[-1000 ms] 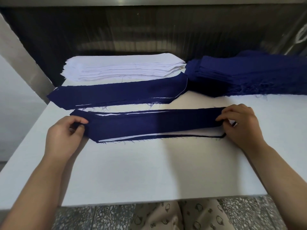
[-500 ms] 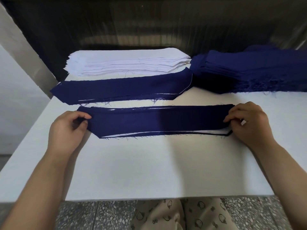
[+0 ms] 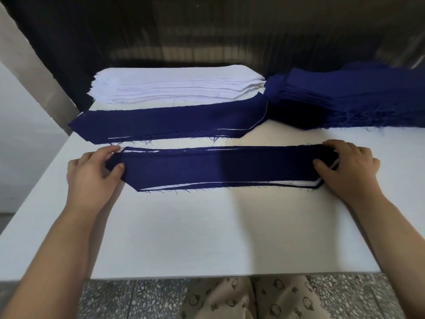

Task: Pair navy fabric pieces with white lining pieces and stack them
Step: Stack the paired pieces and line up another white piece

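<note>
- so, where is the navy strip right now?
- it lies flat across the middle of the white table (image 3: 207, 238). the navy strip (image 3: 218, 166) sits on a white lining (image 3: 296, 183), whose edge peeks out along the near side and at the right tip. a thin navy edge shows under the white there too. i cannot tell how many layers there are.
- and the hands?
- the left hand (image 3: 92, 173) holds the strip's left end. its thumb (image 3: 118, 168) presses on top and the other fingers are curled round the tip, closed on the cloth. the right hand (image 3: 351, 166) mirrors it at the right end, with the thumb on top and the fingers bent over the far edge, pinching the layers together.
- how should this step be done well?
- my judgement is that the layers are not yet matched, since white shows on the near side. with both ends pinched, draw the strip lightly taut. then slide navy over white until the pointed tips and long edges agree. the raw edges are frayed, so dragging them could pull threads.
- what lies around it?
- just behind is a low stack of paired pieces (image 3: 170, 120), navy on top with white slivers at its edge. behind that, a pile of white lining (image 3: 174, 86) sits on the left and a pile of navy pieces (image 3: 356, 95) on the right.
</note>
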Demonstrator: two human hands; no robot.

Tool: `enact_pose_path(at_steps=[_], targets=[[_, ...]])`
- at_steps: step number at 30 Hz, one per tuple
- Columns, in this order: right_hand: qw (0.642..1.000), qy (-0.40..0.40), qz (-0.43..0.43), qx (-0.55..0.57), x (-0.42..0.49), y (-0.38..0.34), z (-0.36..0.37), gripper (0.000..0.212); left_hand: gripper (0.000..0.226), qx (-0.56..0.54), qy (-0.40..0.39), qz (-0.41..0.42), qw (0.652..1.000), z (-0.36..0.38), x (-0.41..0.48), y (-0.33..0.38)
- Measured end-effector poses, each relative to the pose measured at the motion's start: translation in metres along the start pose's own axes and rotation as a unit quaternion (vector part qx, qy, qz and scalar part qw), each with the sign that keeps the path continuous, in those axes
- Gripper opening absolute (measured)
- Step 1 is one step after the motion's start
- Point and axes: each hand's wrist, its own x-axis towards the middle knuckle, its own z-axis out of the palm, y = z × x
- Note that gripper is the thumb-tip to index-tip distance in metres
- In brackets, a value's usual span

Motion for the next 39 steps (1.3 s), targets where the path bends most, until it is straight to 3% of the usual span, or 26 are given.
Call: enact_pose_path(at_steps=[4, 8, 13, 17, 21, 26, 33, 39], targets=[[1.000, 0.001, -0.005, 0.029, 0.000, -0.003, -0.001, 0.045, 0.031, 0.010, -0.009, -0.012, 1.000, 0.001, 0.000, 0.000], [0.990, 0.024, -0.071, 0.123, -0.004, -0.003, -0.004, 0.053, 0.033, 0.009, -0.007, 0.007, 1.000, 0.001, -0.002, 0.000], [0.977, 0.071, -0.149, 0.136, -0.006, -0.005, -0.005, 0.062, 0.036, -0.106, 0.038, 0.055, 0.992, -0.002, -0.008, 0.001], [0.973, 0.061, -0.183, 0.131, -0.003, -0.002, -0.003, 0.054, 0.035, -0.144, 0.062, 0.070, 0.985, -0.003, -0.008, -0.002], [0.973, 0.036, -0.192, 0.123, -0.001, 0.003, 0.002, 0.041, 0.032, -0.168, 0.020, 0.105, 0.980, -0.003, -0.010, 0.004], [0.976, 0.032, -0.184, 0.110, -0.002, 0.003, 0.005, 0.032, 0.019, -0.200, -0.048, 0.027, 0.978, -0.002, -0.015, 0.008], [0.934, 0.207, -0.277, 0.088, -0.001, -0.015, -0.009, 0.023, 0.016, -0.211, 0.078, -0.012, 0.974, -0.007, -0.013, 0.011], [0.932, 0.195, -0.283, 0.115, 0.020, -0.045, -0.007, 0.021, 0.035, -0.167, 0.100, -0.008, 0.981, -0.014, 0.029, 0.017]])
